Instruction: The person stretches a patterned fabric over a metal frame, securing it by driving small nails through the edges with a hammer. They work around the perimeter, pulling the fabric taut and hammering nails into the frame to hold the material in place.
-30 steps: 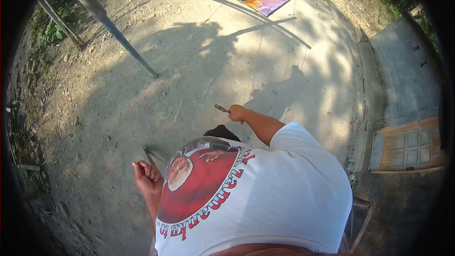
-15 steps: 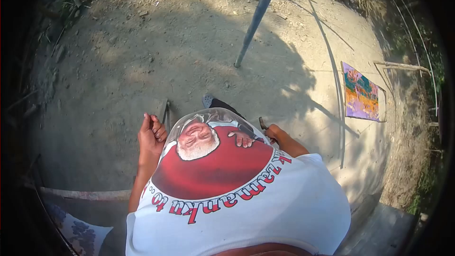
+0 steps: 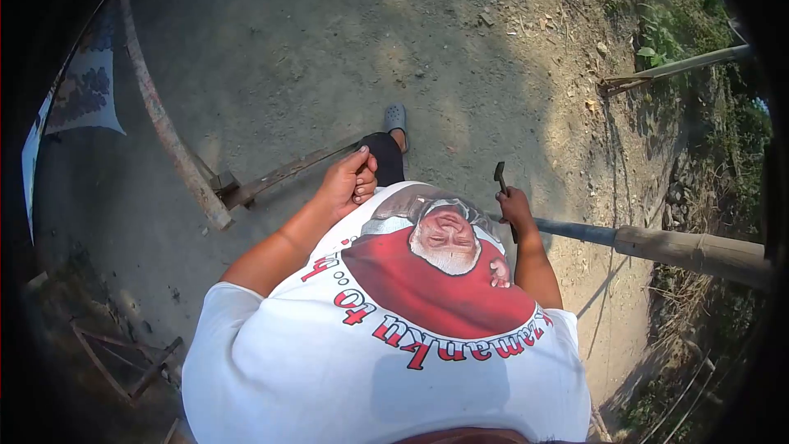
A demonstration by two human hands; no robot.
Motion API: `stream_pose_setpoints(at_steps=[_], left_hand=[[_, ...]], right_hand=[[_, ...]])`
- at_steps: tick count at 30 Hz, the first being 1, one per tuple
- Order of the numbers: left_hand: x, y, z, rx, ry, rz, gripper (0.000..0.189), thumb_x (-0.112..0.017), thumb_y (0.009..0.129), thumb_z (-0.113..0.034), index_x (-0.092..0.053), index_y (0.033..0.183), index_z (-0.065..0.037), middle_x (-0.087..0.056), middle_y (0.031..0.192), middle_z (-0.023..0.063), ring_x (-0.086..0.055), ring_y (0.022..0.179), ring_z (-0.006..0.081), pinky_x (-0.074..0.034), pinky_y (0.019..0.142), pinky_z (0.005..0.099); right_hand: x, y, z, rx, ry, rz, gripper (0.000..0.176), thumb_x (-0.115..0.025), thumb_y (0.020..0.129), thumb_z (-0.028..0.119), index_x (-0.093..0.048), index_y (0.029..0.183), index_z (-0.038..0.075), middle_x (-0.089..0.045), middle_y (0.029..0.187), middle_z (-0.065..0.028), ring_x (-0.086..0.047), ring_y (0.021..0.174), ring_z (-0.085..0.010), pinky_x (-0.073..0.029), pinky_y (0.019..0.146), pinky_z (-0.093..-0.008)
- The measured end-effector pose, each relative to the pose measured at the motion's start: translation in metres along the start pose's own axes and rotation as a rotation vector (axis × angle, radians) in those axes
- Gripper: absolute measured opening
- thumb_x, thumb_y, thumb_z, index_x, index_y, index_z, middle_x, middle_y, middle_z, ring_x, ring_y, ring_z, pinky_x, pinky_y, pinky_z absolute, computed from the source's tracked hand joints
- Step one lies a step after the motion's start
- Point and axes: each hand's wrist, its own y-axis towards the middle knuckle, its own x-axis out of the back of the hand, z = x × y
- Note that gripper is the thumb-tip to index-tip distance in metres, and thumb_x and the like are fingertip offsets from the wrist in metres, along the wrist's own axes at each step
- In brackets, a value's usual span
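**A:** ok so what's in the right hand (image 3: 516,207)? Looks like a hammer (image 3: 500,173) to me.

**B:** yep, fingers wrapped round the handle, head poking out past the fist, just beside the shirt (image 3: 279,362). Decent carry imo: a snug grip, head angled away from the belly and leg.

**A:** and the left hand (image 3: 349,182)?

**B:** fingers curled in, over by the dark trouser leg (image 3: 383,156). Can't tell if anything small is tucked in there.

**A:** any tips?

**B:** mind that pole (image 3: 575,232) by the right wrist, can't tell if they touch. I'd hold that elbow in so the hammer doesn't clip it. Also watch the plank (image 3: 296,166) near the left hand, easy to catch a clog (image 3: 395,117) on it.
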Motion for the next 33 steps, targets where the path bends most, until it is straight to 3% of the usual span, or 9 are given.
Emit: stream_pose_setpoints(at_steps=[5,9,12,14,15,17,19,25,33], left_hand=[[-0.013,0.043,-0.033,-0.016,-0.099,-0.010,0.038,-0.049,0.105,-0.043,-0.052,0.082,-0.011,-0.030,0.053,-0.0055,-0.031,0.044,0.0074,-0.024,0.039,0.0239],[-0.015,0.097,-0.074,-0.071,0.031,0.029,0.022,-0.045,0.107,-0.025,-0.053,0.102,-0.006,-0.042,0.061,-0.0022,-0.037,0.047,0.0074,-0.028,0.039,0.0235],[-0.007,0.135,-0.134,-0.133,0.096,0.026,0.020,-0.045,0.107,-0.024,-0.053,0.105,-0.006,-0.042,0.062,-0.0025,-0.036,0.046,0.0066,-0.027,0.039,0.0232],[-0.001,0.150,-0.185,-0.165,0.077,0.002,0.020,-0.045,0.107,-0.024,-0.053,0.102,-0.007,-0.041,0.061,-0.0031,-0.035,0.046,0.0062,-0.027,0.039,0.0229],[0.004,0.155,-0.216,-0.161,0.067,-0.025,0.020,-0.045,0.107,-0.024,-0.053,0.099,-0.007,-0.040,0.060,-0.0037,-0.034,0.045,0.0058,-0.027,0.039,0.0226],[0.014,0.157,-0.274,-0.194,-0.004,-0.015,0.024,-0.044,0.107,-0.027,-0.053,0.096,-0.008,-0.038,0.058,-0.0043,-0.033,0.044,0.0055,-0.026,0.039,0.0223],[0.024,0.149,-0.343,-0.258,-0.060,-0.011,0.027,-0.043,0.108,-0.029,-0.053,0.092,-0.009,-0.035,0.057,-0.0050,-0.032,0.044,0.0052,-0.026,0.039,0.0220],[0.063,0.118,-0.479,-0.433,-0.092,-0.083,0.045,-0.045,0.105,-0.049,-0.052,0.083,-0.010,-0.033,0.055,-0.0055,-0.031,0.043,0.0054,-0.025,0.038,0.0230],[0.102,0.151,-0.601,-0.623,-0.238,-0.063,0.040,-0.041,0.108,-0.041,-0.052,0.089,-0.008,-0.035,0.056,-0.0035,-0.034,0.045,0.0071,-0.029,0.040,0.0227]], right_hand=[[-0.020,0.046,0.084,0.406,-0.262,0.036,0.025,-0.065,0.090,0.022,-0.066,0.096,-0.002,-0.061,0.070,-0.0140,-0.066,0.064,-0.0258,-0.053,0.059,-0.0415],[-0.008,0.095,0.144,0.577,-0.305,0.238,0.025,-0.068,0.088,0.022,-0.066,0.097,-0.001,-0.059,0.068,-0.0137,-0.063,0.065,-0.0226,-0.050,0.066,-0.0412],[-0.002,0.145,0.231,0.556,-0.351,0.279,0.025,-0.067,0.089,0.021,-0.065,0.098,-0.003,-0.059,0.069,-0.0119,-0.060,0.061,-0.0202,-0.052,0.059,-0.0409],[0.001,0.163,0.307,0.204,-0.098,0.230,0.019,-0.067,0.089,0.018,-0.065,0.086,-0.001,-0.058,0.067,-0.0048,-0.057,0.064,-0.0152,-0.047,0.061,-0.0360],[-0.004,0.191,0.321,0.167,-0.065,0.188,0.023,-0.067,0.088,0.020,-0.067,0.089,-0.003,-0.062,0.068,-0.0094,-0.061,0.064,-0.0197,-0.049,0.062,-0.0379],[-0.004,0.230,0.348,0.245,-0.203,0.080,0.029,-0.068,0.086,0.023,-0.069,0.092,-0.005,-0.066,0.071,-0.0163,-0.065,0.064,-0.0250,-0.051,0.062,-0.0413],[0.008,0.259,0.382,0.142,-0.447,0.171,0.030,-0.064,0.091,0.017,-0.062,0.100,-0.011,-0.060,0.074,-0.0131,-0.066,0.054,-0.0268,-0.060,0.044,-0.0394],[0.021,0.321,0.432,-0.052,-0.219,0.302,0.023,-0.064,0.085,0.013,-0.063,0.093,-0.009,-0.062,0.075,-0.0131,-0.061,0.051,-0.0243,-0.057,0.045,-0.0397],[-0.007,0.456,0.626,-0.139,-0.203,0.289,0.022,-0.061,0.086,0.014,-0.062,0.096,-0.006,-0.056,0.071,-0.0097,-0.059,0.051,-0.0223,-0.057,0.045,-0.0393]])
